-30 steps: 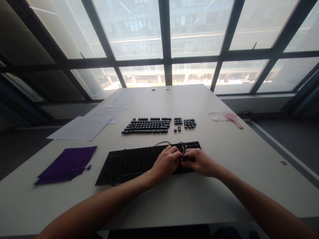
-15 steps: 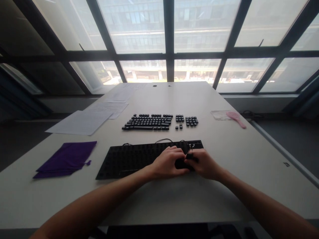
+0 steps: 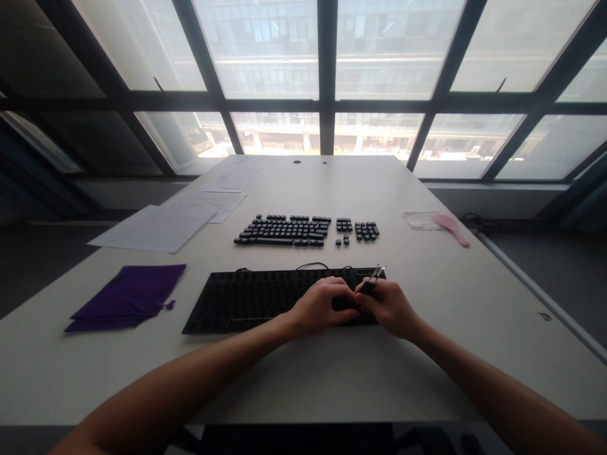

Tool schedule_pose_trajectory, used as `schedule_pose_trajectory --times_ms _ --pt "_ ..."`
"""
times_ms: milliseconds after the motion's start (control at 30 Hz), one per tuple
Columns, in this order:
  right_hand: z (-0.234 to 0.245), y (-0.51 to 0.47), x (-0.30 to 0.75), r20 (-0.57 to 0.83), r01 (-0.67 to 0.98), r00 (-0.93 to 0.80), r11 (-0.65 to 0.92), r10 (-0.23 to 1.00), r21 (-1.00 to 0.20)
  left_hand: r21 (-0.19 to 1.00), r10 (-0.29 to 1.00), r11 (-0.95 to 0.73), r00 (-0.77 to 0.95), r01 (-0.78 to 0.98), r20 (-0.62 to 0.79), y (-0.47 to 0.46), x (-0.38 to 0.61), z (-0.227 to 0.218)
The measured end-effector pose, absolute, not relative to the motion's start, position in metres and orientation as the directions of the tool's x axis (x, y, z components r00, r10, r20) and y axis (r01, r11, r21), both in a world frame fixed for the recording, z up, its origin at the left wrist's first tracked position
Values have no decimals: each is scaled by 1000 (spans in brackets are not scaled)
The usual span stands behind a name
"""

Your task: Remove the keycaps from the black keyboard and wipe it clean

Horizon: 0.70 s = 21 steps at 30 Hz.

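Note:
A black keyboard base point(image 3: 246, 300) with its keycaps off lies in front of me on the white table point(image 3: 427, 354). My left hand point(image 3: 318, 306) rests curled on its right part, fingers pinched around something small and dark. My right hand point(image 3: 389, 306) is closed around a small keycap puller tool point(image 3: 372, 281) whose metal wire end points up and away. The two hands touch over the keyboard's right end. Removed keycaps point(image 3: 303, 230) are laid out in keyboard order further back on the table.
A purple cloth pouch point(image 3: 126, 297) lies at the left. Paper sheets point(image 3: 156, 226) sit at the back left. A pink brush point(image 3: 450, 227) and a clear plastic bag point(image 3: 417, 219) lie at the right. Large windows stand behind the table.
The tool in my right hand has tilted from upright over the keyboard to pointing up and right. Both hands stayed at the keyboard's right end.

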State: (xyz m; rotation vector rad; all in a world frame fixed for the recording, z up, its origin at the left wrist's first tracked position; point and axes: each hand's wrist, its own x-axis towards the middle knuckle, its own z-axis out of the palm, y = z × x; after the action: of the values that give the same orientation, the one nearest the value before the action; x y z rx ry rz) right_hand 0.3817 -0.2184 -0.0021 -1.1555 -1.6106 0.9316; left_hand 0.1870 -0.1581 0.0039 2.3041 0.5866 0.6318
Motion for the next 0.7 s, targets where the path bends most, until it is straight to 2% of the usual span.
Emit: schedule_pose_trajectory --times_ms 133,267,533,633,700 --pt "0 -219 380 357 374 -70 357 931 -856 729 604 -655 716 197 349 -161 186 4" --pt "-1 -219 377 284 388 5 260 959 -884 712 649 -668 639 218 413 -163 185 -1" --pt "-1 -219 377 217 268 80 189 973 -945 334 391 -913 740 235 547 -167 185 1" --pt "0 -219 375 204 252 69 181 976 -951 300 360 -927 762 226 538 -165 184 3" --pt "1 -219 374 205 269 58 183 977 -946 358 381 -910 759 207 528 -164 185 3"
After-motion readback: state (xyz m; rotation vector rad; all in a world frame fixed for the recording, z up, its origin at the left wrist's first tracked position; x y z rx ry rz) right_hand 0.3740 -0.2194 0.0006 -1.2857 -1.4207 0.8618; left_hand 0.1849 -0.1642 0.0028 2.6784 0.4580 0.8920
